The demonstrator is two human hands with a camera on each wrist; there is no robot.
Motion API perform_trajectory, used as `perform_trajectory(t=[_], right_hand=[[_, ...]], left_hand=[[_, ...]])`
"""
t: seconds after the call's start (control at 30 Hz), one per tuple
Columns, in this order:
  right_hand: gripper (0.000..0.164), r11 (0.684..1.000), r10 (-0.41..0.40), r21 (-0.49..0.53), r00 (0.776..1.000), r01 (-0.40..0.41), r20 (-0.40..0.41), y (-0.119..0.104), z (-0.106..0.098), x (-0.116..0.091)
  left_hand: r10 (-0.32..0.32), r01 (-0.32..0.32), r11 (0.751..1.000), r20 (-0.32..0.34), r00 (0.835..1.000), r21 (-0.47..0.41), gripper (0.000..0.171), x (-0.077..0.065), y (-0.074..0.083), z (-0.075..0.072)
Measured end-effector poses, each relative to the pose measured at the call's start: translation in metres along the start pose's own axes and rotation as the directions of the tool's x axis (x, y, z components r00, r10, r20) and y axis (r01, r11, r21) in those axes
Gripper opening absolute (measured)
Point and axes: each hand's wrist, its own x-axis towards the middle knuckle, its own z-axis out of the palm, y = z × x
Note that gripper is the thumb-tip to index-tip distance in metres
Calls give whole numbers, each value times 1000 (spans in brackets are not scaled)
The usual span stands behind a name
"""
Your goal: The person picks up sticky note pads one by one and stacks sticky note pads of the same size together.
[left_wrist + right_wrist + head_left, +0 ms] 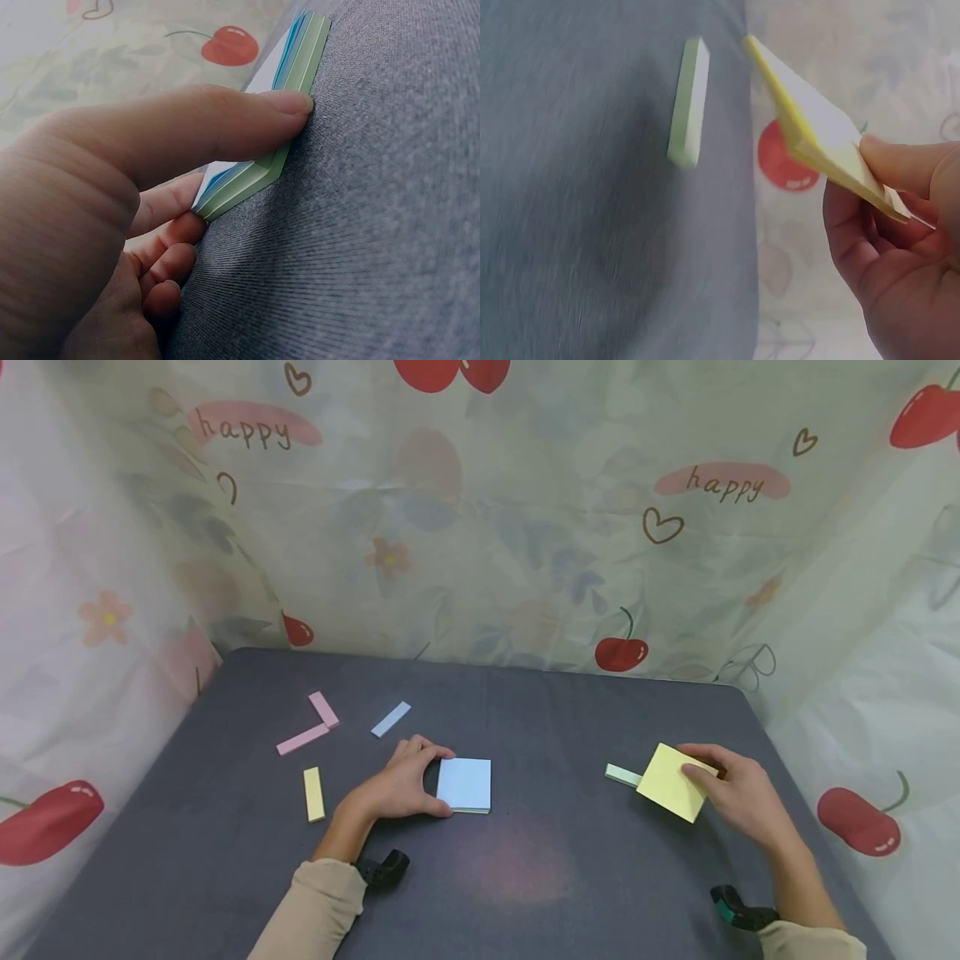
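Note:
On the dark table lies a square stack of sticky notes (465,783), light blue on top. Its edge shows blue and green layers in the left wrist view. My left hand (397,783) grips this stack from its left side, thumb along the near edge and fingers at the far side. Over at the right, my right hand (742,789) pinches a yellow sticky note pad (671,782) by one side, thumb on top. The pad is tilted and held above the table. Beside it lies a narrow pale green pad (621,775), partly covered by the yellow one in the head view.
Left of my left hand lie two narrow pink pads (302,739) touching at an angle, a narrow yellow pad (313,794) and a narrow blue pad (391,719). A printed curtain (480,568) hangs behind the table (555,710) and along both its sides.

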Motion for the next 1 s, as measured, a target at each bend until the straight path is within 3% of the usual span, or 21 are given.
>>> perform_trajectory(t=[0.27,0.47,0.67,0.87,1.0], right_hand=[[42,992,-6,129,999,2,34,-25,11,10],[42,964,-8,266,997,-13,77,-38,29,16],[39,948,-27,319,997,3,70,-49,45,24],[38,910,14,409,993,-60,115,-66,59,32],[38,883,-5,466,990,-61,138,-80,67,37]], left_hand=[[-7,7,1000,-6,1000,8,77,-1,-2,1],[3,-3,1000,-3,1000,7,76,-1,-1,-1],[14,-14,1000,1,1000,8,76,0,0,-2],[10,-10,1000,2,1000,12,77,-1,0,-2],[8,-8,1000,-1,1000,9,77,0,0,-1]])
